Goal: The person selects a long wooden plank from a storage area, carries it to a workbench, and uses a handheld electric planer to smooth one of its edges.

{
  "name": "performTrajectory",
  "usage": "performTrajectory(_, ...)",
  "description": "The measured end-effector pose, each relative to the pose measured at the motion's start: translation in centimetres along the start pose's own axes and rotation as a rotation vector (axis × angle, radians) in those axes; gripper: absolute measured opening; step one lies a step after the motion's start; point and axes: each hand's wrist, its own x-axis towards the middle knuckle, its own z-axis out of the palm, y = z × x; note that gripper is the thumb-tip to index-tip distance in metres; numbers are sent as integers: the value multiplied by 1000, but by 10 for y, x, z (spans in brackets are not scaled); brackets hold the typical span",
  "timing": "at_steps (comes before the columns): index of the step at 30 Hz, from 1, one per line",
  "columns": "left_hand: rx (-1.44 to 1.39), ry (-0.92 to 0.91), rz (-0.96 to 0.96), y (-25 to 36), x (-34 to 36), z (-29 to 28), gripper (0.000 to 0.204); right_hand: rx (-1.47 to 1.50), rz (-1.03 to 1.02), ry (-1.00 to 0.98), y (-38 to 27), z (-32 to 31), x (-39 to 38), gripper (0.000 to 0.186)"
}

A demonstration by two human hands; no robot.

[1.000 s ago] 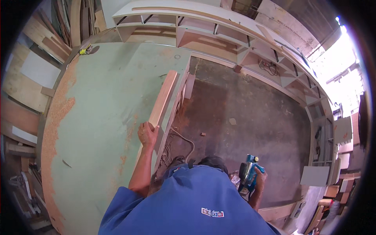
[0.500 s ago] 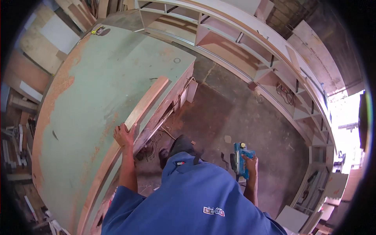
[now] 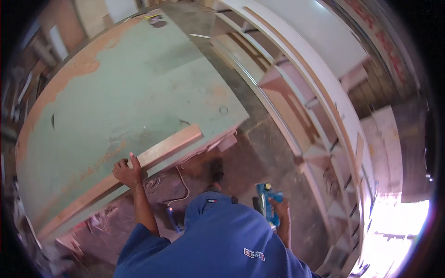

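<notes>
A long wooden board (image 3: 169, 144) lies along the near edge of the green-topped workbench (image 3: 171, 83). My left hand (image 3: 127, 172) grips it around the middle, fingers curled over its far side and thumb along the top. Off the bench, to the right of my body, my right hand (image 3: 281, 208) is closed around the handle of a teal electric hand planer (image 3: 264, 200). The planer is held in the air, apart from the board. My body partly hides its lower end.
Sawdust (image 3: 88, 65) covers the bench's far left edge, and a small yellow-and-dark tool (image 3: 155, 20) sits at its far end. A pale cable (image 3: 184, 185) hangs below the near edge. A long shelving frame (image 3: 287, 104) curves along the right. Boards (image 3: 60, 41) lean at the far left.
The view has turned, so the bench and board now run more crosswise. My left hand still holds the board; the planer has come closer to my body.
</notes>
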Motion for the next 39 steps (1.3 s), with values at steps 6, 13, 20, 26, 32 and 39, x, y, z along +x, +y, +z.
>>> performTrajectory(6,71,27,-44,4,5,-2,33,-54,3,-201,-90,-11,101,19)
performTrajectory(13,355,6,-534,46,-18,-3,80,56,-294,-300,-169,-19,217,16)
performTrajectory(20,35,97,-1354,161,-8,-14,112,13,-136,-602,-236,-34,333,12)
performTrajectory(26,27,33,-1444,212,-1,6,94,-118,-167,-672,-283,-10,378,23)
performTrajectory(32,46,186,-1594,224,-2,16,82,-127,-288,-725,-287,17,471,28)
performTrajectory(39,-505,561,-1370,223,-119,-45,79,-380,-574,-746,-345,24,504,19)
